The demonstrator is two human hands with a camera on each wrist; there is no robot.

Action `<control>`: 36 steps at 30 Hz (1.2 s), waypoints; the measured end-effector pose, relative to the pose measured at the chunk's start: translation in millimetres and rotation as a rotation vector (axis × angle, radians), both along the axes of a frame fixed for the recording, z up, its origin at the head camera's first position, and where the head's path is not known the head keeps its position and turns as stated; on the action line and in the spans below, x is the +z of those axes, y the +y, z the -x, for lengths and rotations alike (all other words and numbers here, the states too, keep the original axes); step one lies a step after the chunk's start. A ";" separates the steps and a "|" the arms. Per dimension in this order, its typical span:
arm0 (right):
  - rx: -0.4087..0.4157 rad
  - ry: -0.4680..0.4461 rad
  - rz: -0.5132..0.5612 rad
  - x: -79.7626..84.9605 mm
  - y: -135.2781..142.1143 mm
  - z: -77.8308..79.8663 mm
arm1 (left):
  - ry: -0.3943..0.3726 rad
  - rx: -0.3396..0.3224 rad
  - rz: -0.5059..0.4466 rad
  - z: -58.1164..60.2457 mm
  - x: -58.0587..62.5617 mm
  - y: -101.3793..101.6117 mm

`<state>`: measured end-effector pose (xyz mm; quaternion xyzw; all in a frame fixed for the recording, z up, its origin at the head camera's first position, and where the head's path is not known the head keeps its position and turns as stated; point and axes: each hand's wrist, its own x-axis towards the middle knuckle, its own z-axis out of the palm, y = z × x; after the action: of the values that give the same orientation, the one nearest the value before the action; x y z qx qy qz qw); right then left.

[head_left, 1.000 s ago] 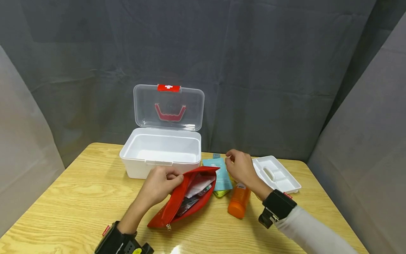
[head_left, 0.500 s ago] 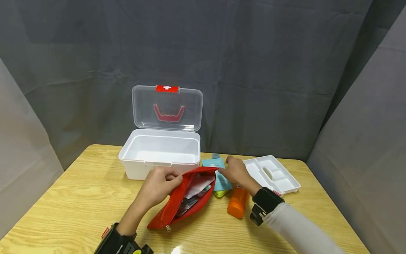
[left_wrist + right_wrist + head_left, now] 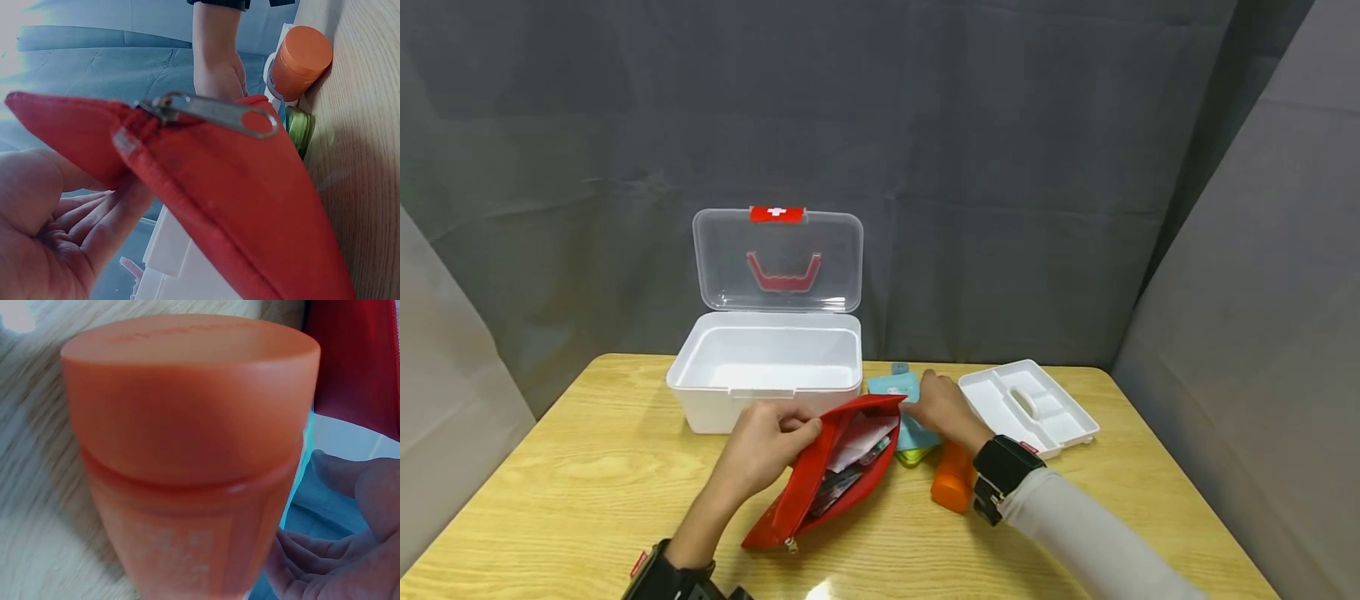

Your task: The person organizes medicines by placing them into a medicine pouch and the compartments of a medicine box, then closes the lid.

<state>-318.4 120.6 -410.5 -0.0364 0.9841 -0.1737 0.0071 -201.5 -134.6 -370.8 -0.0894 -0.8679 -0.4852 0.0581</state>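
My left hand (image 3: 767, 446) pinches the upper left edge of a red zip pouch (image 3: 808, 492), whose mouth gapes. Inside the pouch show a white packet (image 3: 857, 442) and dark or clear wrapped items. The zipper pull (image 3: 219, 112) hangs close in the left wrist view. My right hand (image 3: 943, 408) hovers over a light blue packet (image 3: 917, 433), by the pouch's right corner. In the right wrist view, its thumb (image 3: 340, 475) stands apart from the loosely bent fingers, with nothing seen between them. An orange bottle (image 3: 953, 479) lies under the right wrist, filling much of the right wrist view.
A white first-aid box (image 3: 767, 408) with its clear lid (image 3: 778, 258) raised stands at the back. Right of it lies a white divided tray (image 3: 1056, 412) with a handle. A yellow-green item (image 3: 913, 457) sits under the blue packet. Dark cloth (image 3: 1000, 208) hangs behind the table.
My right hand has moved left and slightly down, from above the blue packet to near the pouch's right corner. The left hand keeps its hold on the pouch. The head view has shifted slightly.
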 end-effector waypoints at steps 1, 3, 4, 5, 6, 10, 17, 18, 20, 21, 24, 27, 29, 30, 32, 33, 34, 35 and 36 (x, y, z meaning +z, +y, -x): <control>0.000 -0.002 -0.009 -0.2 -1.5 -0.2 | -0.001 0.002 0.001 -0.1 0.0 -0.3; 0.005 -0.008 -0.037 -0.7 -4.4 -0.7 | -0.004 0.001 -0.001 -0.1 -0.2 -0.5; 0.005 -0.016 -0.048 -1.2 -5.6 -0.7 | -0.005 0.001 -0.003 0.0 -0.4 -0.5; 0.006 -0.021 -0.058 -1.7 -6.7 -0.5 | -0.008 -0.001 -0.007 -0.2 -0.5 -0.3; 0.006 -0.026 -0.065 -2.3 -7.7 -0.4 | -0.011 -0.002 -0.010 -0.3 -0.7 -0.2; 0.006 -0.028 -0.075 -3.7 -10.2 1.0 | -0.014 0.001 -0.016 -1.4 -0.5 -1.1; -0.037 -0.057 -0.026 -3.2 -8.5 5.0 | -0.016 -0.001 -0.021 -1.0 -0.5 -1.0; -0.046 -0.066 -0.018 -2.9 -7.9 5.8 | -0.017 -0.002 -0.023 -1.0 -0.5 -0.9; -0.058 -0.079 -0.005 -1.6 -6.8 6.7 | -0.017 -0.003 -0.023 -1.0 -0.6 -0.9; -0.062 -0.086 0.002 -1.1 -6.0 7.1 | -0.017 -0.004 -0.024 -1.0 -0.6 -0.9; -0.062 -0.093 0.041 1.4 -2.7 8.9 | -0.017 -0.002 -0.023 -1.2 -0.4 -1.0; -0.049 -0.095 0.111 4.2 1.1 9.6 | -0.013 0.000 -0.020 -1.3 -0.1 -1.0; -0.038 -0.097 0.161 5.4 3.7 10.6 | -0.012 0.000 -0.019 -1.4 0.2 -1.1; -0.038 -0.103 0.190 5.6 4.8 11.1 | -0.011 0.001 -0.019 -1.4 0.2 -1.1; -0.050 -0.119 0.255 6.3 6.6 12.1 | -0.010 0.001 -0.018 -1.4 0.1 -1.1; -0.055 -0.129 0.290 6.8 7.3 12.6 | -0.011 0.000 -0.019 -1.3 -0.1 -1.2; -0.063 -0.144 0.331 7.7 7.8 12.6 | -0.011 0.000 -0.019 -1.4 0.0 -1.3; -0.074 -0.162 0.376 8.8 7.9 12.6 | -0.011 0.001 -0.019 -1.3 0.0 -1.5; -0.084 -0.174 0.418 10.4 8.1 12.0 | -0.011 0.001 -0.018 -1.4 0.1 -1.7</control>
<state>-330.4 128.8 -400.1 0.0192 0.9231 -0.3762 0.0771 -200.1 -136.2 -370.7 -0.0857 -0.8637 -0.4936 0.0545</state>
